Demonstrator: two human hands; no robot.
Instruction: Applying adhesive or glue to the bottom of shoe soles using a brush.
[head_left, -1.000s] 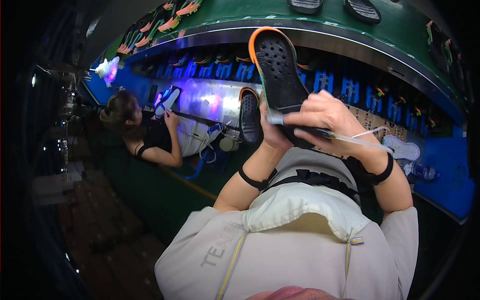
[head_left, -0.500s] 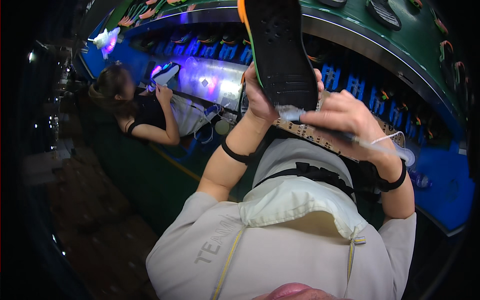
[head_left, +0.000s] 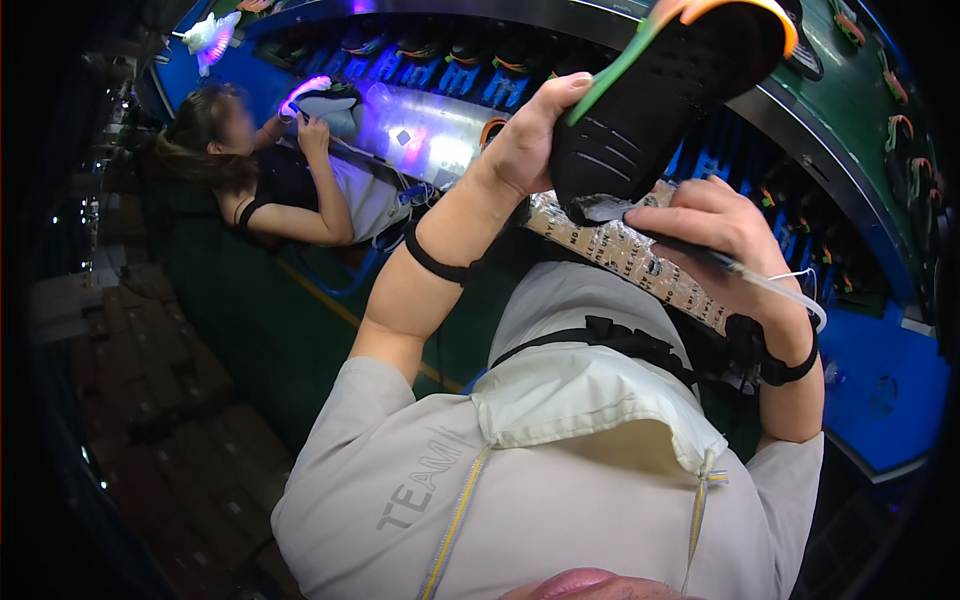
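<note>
A black shoe sole [head_left: 660,120] with a green-to-orange edge strip is tilted, its far end leaning to the right. My left hand [head_left: 537,135] is closed around its left side near the close end; some of the fingers are hidden behind it. In my closed right hand [head_left: 725,225] is a dark-handled brush [head_left: 688,246]. Its pale tip touches the near end of the sole. From the back of the handle, a thin whitish tube [head_left: 790,290] runs past my right wrist.
A taped cardboard piece [head_left: 640,262] lies beyond my lap. Behind it, shoe parts sit on blue holders [head_left: 510,85] in a row beneath a green-topped shelf [head_left: 840,115]. At left, another person [head_left: 290,200] works on a shoe by a lit metal surface [head_left: 425,130]. A blue panel [head_left: 880,390] stands at right.
The sole has swung from nearly upright to leaning right, with my left hand moving up with it. The brush tip stays at the sole's near end. The co-worker's shoe has shifted slightly.
</note>
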